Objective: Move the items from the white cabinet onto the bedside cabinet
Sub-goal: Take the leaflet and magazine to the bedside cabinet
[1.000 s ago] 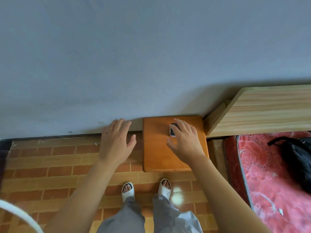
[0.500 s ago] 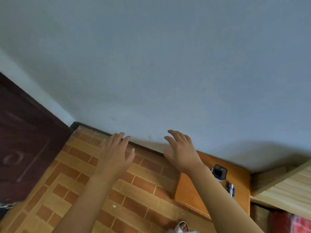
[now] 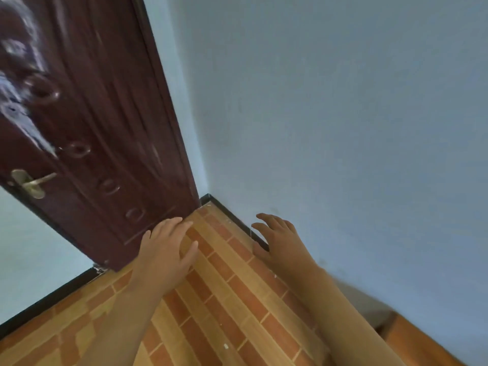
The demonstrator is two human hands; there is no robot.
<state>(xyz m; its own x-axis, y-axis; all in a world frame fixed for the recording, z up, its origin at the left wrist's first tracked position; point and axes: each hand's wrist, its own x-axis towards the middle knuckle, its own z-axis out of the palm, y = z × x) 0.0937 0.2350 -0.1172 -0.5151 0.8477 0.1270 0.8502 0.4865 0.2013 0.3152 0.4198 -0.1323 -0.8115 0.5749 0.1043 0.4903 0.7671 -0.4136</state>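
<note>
While both arms reach forward, the left hand (image 3: 169,249) and the right hand (image 3: 277,241) hover palm-down with fingers spread, holding nothing; beneath them lies the brick-patterned orange and tan floor (image 3: 224,299); beyond the left hand stands a dark reddish-brown panelled door (image 3: 87,133) with a brass lever handle (image 3: 31,182); behind the right forearm, low at the right, shows a corner of the orange wooden bedside cabinet (image 3: 417,342); the pale blue wall (image 3: 343,114) rises beyond the right hand.
</note>
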